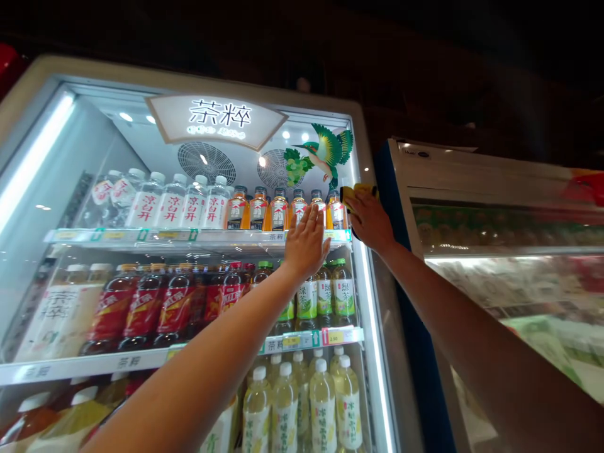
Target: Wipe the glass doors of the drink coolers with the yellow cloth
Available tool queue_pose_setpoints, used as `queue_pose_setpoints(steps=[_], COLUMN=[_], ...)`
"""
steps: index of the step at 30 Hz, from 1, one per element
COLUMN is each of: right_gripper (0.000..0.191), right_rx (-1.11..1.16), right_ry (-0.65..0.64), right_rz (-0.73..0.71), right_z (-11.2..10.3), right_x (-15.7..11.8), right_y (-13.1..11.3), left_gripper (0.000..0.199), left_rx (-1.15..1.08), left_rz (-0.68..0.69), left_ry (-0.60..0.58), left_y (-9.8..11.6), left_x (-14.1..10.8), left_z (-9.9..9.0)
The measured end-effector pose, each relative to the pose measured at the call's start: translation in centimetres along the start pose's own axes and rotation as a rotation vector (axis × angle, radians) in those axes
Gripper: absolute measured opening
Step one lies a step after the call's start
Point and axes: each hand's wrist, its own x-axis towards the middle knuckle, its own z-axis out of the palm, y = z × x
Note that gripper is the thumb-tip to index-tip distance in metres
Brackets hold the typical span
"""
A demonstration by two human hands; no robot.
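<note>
Head view: right of centre, the right hand (372, 217) is curled over a yellow cloth (350, 194), probably light, soft and best bunched under the palm. Apart from it, the left hand (306, 244) is open, seemingly flat on the glass door (245, 165); bottles (172, 204) stand behind.
</note>
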Motion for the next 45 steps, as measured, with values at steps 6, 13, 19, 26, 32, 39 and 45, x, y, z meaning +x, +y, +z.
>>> queue_pose_setpoints(steps=[6,13,19,26,32,39,45], right_gripper=[0.042,0.041,0.044,0.042,0.055,0.051,0.051], right_rx=[0.063,0.023,0.068,0.092,0.13,0.205,0.159], right_ry=[-0.032,0.042,0.049,-0.086,-0.031,-0.054,0.067], right_rz=[-0.083,-0.018,-0.031,-0.215,0.032,-0.179,0.061], right_z=[0.3,-0.5,1.8,-0.1,2.5,2.1,3.3], right_x=[-2.7,-4.4,-1.1,-5.2,0.6,-3.2,0.5], right_y=[-5.6,-3.6,-7.8,-7.8,-10.4,-14.0,-13.1], left_gripper=[0.068,0.064,0.062,0.062,0.062,0.067,0.068], left_rx=[0.057,0.091,0.095,0.094,0.118,0.105,0.128], left_rz=[-0.081,-0.011,-0.042,-0.048,-0.079,-0.103,-0.112], left_ry=[-0.007,-0.001,0.029,0.037,0.01,0.003,-0.038], left_y=[0.1,-1.1,-1.8,-2.4,-4.7,-8.4,-11.5], left_x=[-1.5,-4.0,-4.0,-5.6,-6.4,-7.1,-8.3], left_z=[-0.5,-0.9,-1.0,-1.4,-3.1,-4.9,-5.3])
